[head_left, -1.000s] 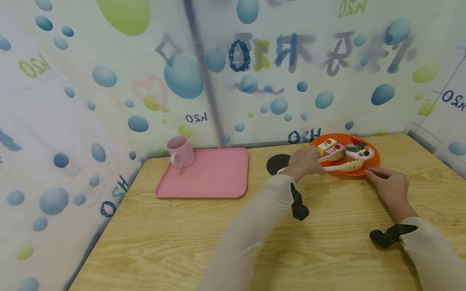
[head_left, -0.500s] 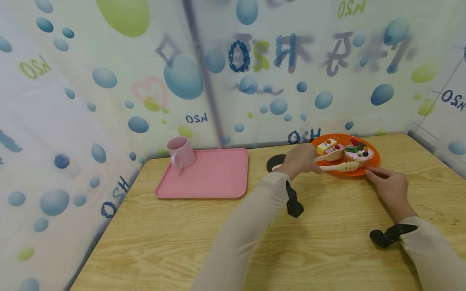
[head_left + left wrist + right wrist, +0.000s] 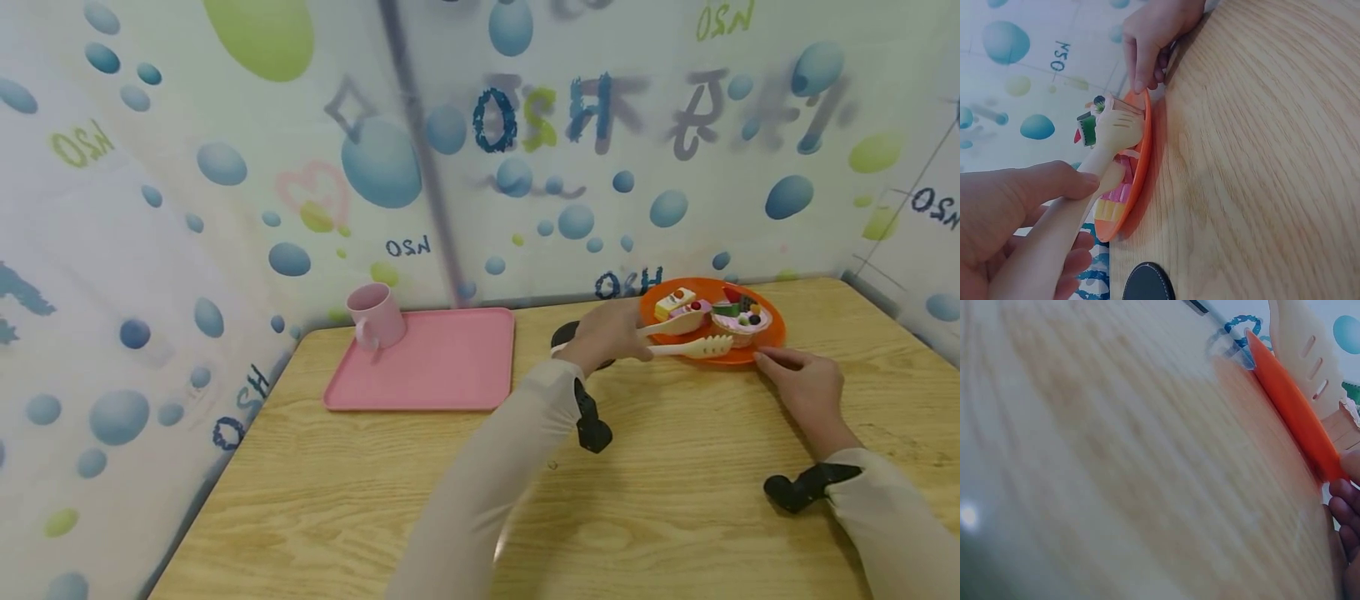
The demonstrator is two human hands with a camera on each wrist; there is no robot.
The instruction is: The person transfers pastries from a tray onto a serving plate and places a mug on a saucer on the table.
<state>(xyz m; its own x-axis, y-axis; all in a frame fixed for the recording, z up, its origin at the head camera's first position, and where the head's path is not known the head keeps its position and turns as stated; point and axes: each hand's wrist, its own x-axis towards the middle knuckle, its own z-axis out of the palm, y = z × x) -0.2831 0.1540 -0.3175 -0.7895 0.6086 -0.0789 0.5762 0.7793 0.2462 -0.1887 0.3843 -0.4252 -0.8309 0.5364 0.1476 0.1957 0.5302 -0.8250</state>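
In the head view, my left hand (image 3: pixel 609 333) grips cream-coloured tongs (image 3: pixel 708 346), whose two arms stand apart over the front left of an orange plate (image 3: pixel 777 333). One slotted tip is in front of a toy tart (image 3: pixel 738 323) topped with fruit pieces; the other tip partly covers a pink toy cake slice (image 3: pixel 701 305). A yellow toy cake slice (image 3: pixel 672 304) lies behind it. My right hand (image 3: pixel 810 387) pinches the plate's near right rim, thumb on top in the left wrist view. In that view, my left thumb (image 3: pixel 1063 181) lies along the tongs.
To the left, a pink tray (image 3: pixel 427 367) lies on the wooden table (image 3: pixel 645 508), with a pink mug (image 3: pixel 377 317) at its back left corner. A round black coaster (image 3: pixel 564 335) is partly hidden behind my left hand. A patterned cloth wall (image 3: pixel 465 192) borders the table's back edge.
My left hand has shifted a little to the left with the tongs, so their tips have drawn left across the plate. My right hand has stayed at the rim.
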